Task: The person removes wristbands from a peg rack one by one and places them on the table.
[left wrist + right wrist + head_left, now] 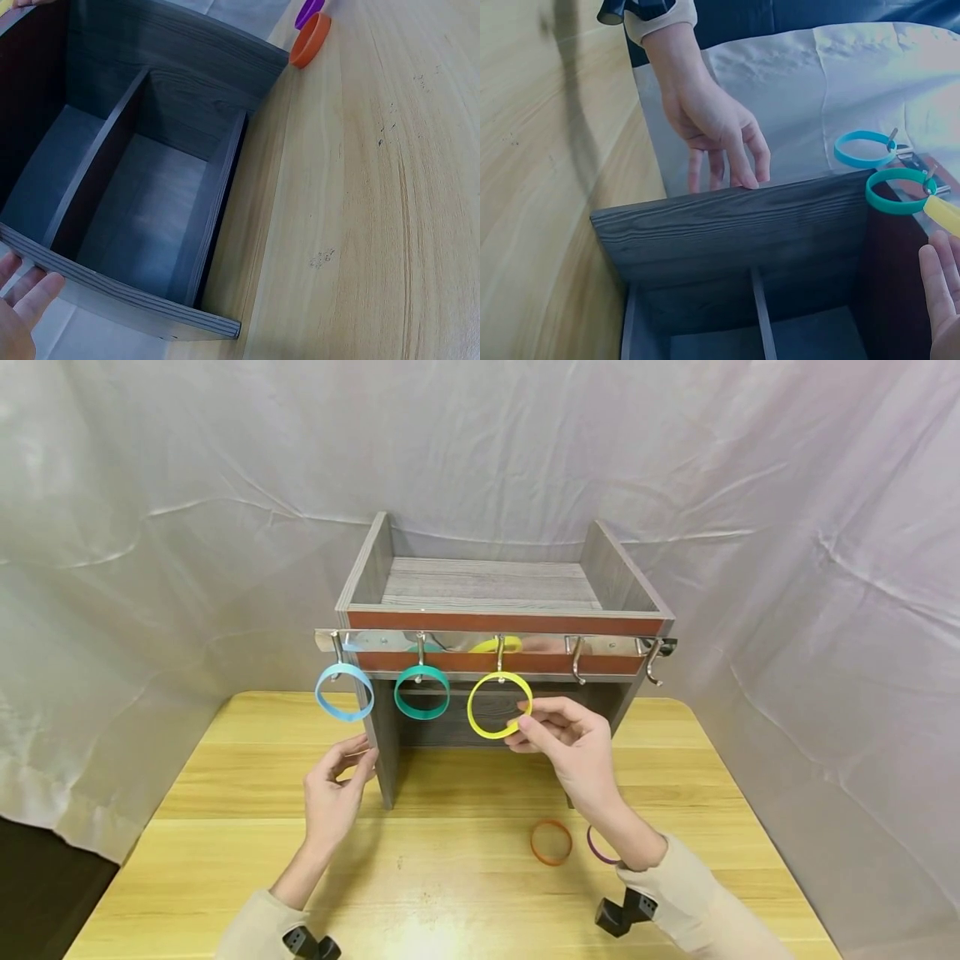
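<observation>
My right hand (577, 743) pinches the lower right rim of a yellow ring (472, 714) between thumb and fingers. The ring's top meets the lower end of the middle hook (500, 652); whether the hook bears its weight I cannot tell. My left hand (335, 789) touches the front edge of the left side panel (381, 760) of a grey wooden shelf. In the right wrist view, its fingers (739, 161) extend along the panel's outer side. A light blue ring (321, 700) and a green ring (400, 700) hang from the two hooks on the left.
Two hooks on the right of the metal rail (611, 645) carry no ring. An orange ring (533, 847) and a purple ring (597, 854), partly behind the right forearm, lie on the wooden table (225, 860). Grey cloth (480, 452) surrounds the table's back and sides.
</observation>
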`<move>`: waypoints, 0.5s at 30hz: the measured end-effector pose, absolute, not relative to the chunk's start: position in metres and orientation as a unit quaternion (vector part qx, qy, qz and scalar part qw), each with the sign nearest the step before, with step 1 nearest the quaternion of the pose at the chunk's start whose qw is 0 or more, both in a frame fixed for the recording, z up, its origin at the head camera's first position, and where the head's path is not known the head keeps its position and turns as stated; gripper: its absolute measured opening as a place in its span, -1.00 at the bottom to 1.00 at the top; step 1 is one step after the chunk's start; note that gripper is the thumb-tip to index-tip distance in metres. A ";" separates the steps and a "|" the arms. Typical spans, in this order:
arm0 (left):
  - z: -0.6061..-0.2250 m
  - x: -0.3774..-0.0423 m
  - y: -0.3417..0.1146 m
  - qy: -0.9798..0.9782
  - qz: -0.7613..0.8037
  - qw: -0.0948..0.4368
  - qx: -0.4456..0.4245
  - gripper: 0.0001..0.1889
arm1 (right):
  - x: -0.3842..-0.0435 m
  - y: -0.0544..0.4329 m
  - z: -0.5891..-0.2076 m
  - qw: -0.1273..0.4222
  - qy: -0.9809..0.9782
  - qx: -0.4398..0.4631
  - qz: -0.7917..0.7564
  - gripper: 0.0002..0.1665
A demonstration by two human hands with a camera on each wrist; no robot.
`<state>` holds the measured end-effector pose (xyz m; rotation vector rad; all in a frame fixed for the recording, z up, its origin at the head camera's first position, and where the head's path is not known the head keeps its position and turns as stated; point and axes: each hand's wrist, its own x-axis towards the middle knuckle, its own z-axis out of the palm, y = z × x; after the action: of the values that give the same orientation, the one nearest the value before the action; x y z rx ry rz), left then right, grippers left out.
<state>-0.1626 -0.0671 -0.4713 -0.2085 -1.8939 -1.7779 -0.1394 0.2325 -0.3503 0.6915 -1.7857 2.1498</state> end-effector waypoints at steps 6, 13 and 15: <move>-0.471 -0.162 -0.067 -0.703 -0.654 0.268 -0.080 -0.78 | -0.137 0.233 -0.347 0.134 -0.621 0.241 0.734 -0.68; -0.471 -0.163 -0.067 -0.705 -0.650 0.271 -0.081 -0.78 | -0.135 0.233 -0.343 0.135 -0.624 0.243 0.731 -0.69; -0.472 -0.162 -0.067 -0.706 -0.650 0.269 -0.078 -0.78 | -0.134 0.233 -0.342 0.135 -0.620 0.249 0.732 -0.69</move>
<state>-0.1625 -0.0671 -0.4716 -0.2115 -1.9042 -1.7536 -0.1345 0.2325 -0.3424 0.7215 -1.7963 2.1199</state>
